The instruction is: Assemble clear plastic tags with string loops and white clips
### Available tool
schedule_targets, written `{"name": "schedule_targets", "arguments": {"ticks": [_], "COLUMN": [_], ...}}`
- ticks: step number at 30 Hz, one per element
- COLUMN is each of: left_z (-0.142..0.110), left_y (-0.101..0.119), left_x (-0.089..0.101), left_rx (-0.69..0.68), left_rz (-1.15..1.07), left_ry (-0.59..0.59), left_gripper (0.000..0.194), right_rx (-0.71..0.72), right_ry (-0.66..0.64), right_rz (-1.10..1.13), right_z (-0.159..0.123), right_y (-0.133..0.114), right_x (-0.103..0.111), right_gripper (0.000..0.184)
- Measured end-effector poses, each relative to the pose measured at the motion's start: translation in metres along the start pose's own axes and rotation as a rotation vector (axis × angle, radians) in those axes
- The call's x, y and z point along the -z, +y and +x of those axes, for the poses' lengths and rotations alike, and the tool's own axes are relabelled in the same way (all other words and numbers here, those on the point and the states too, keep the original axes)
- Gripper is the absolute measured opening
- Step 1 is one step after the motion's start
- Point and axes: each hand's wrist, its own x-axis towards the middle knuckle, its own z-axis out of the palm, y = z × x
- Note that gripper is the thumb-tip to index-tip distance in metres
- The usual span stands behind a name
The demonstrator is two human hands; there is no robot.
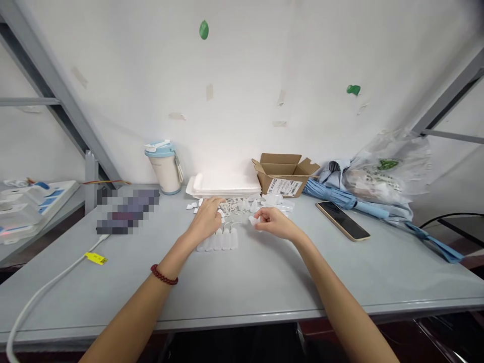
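Observation:
My right hand (275, 222) is closed in a pinch on a small translucent white plastic piece (253, 220), just above the table. My left hand (206, 218) reaches over small white parts, its fingers bent and the thumb apart from the index finger; nothing shows between them. Below it lies a row of several translucent plastic sleeves (226, 239), some with thin white cords at their far ends. Behind both hands is a loose pile of white cords (233, 205) and clear plastic pieces. Small white blocks (191, 205) lie left of the pile, partly hidden by my left hand.
A white foam tray stack (227, 186) and an open cardboard box (283, 176) stand along the wall. A tumbler (164, 167) is at left, near a cable (53, 281). A phone (343, 221), folded blue umbrella (340, 196) and plastic bag (389, 166) occupy the right of the grey table (249, 287).

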Motion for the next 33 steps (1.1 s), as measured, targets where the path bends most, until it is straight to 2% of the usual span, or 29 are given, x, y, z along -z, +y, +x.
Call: {"name": "schedule_targets", "arguments": {"ticks": [7,12,16,21,27,33], "left_z": [-0.002,-0.003,-0.003,-0.002,-0.001,-0.005], "left_y": [-0.002,-0.001,-0.003,-0.007,-0.004,0.003], "left_x": [-0.008,-0.01,-0.012,-0.014,-0.004,0.001], "left_rx": [-0.061,-0.049,-0.059,-0.048,0.025,0.05], "left_rz": [0.119,0.159,0.127,0.102,-0.009,-0.168], "left_ry": [-0.157,-0.202,-0.185,-0.146,-0.013,0.02], "left_gripper": [0.049,0.046,0.044,0.049,0.054,0.053], "right_rx": [0.043,0.093,0.089,0.085,0.108,0.152], "right_ry": [0.051,0.041,0.052,0.126,0.204,0.276], "right_rz": [0.009,0.007,0.001,0.012,0.0,-0.045], "right_z": [0.004,0.003,0.002,0.003,0.005,0.003], "right_y": [0.0,-0.002,-0.004,-0.003,-0.003,-0.007], "right_x": [-0.015,-0.021,-0.023,-0.024,-0.031,-0.036], "right_gripper": [0.014,0.014,0.012,0.014,0.013,0.013]}}
